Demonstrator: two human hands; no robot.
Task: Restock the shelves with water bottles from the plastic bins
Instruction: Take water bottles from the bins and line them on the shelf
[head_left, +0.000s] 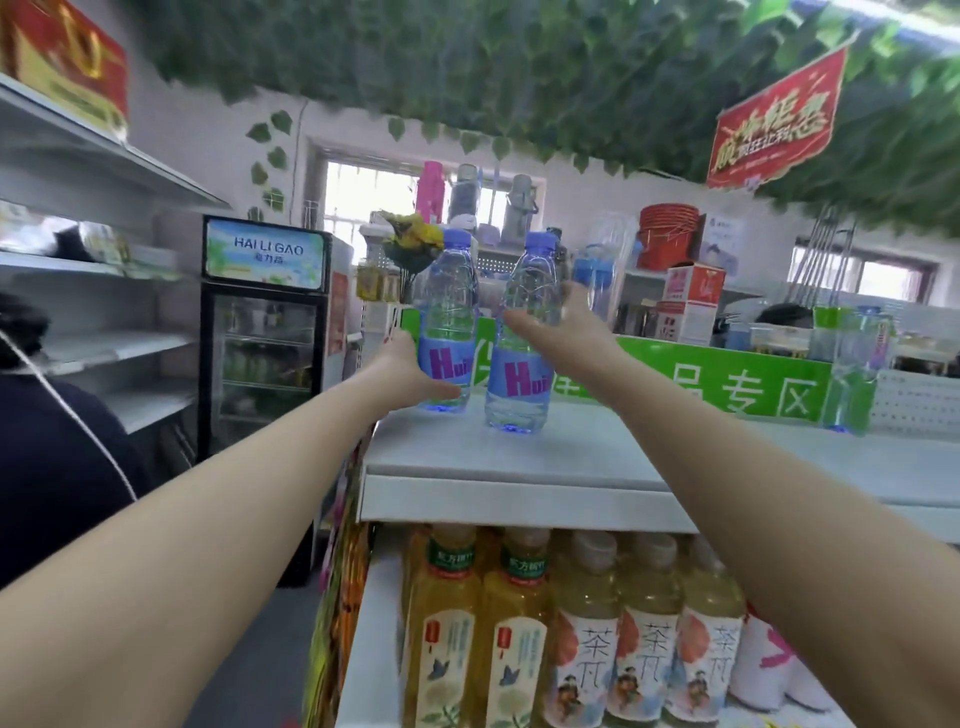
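Two clear water bottles with purple caps and blue labels stand upright on the white top shelf (545, 462). My left hand (410, 374) grips the left bottle (448, 322) low, around its label and base. My right hand (563, 325) curls around the right bottle (524, 338) at mid-height, from its right side. The two bottles are close together, a narrow gap between them. A third bottle (852, 374) with a green label stands farther right on the same shelf. No plastic bin is in view.
Below the top shelf, rows of yellow tea bottles (519, 623) fill the lower shelf. A green sign (727, 389) runs behind the top shelf. A drinks fridge (265, 332) stands left, beside grey shelving. A person in dark clothing (47, 441) is at the left edge.
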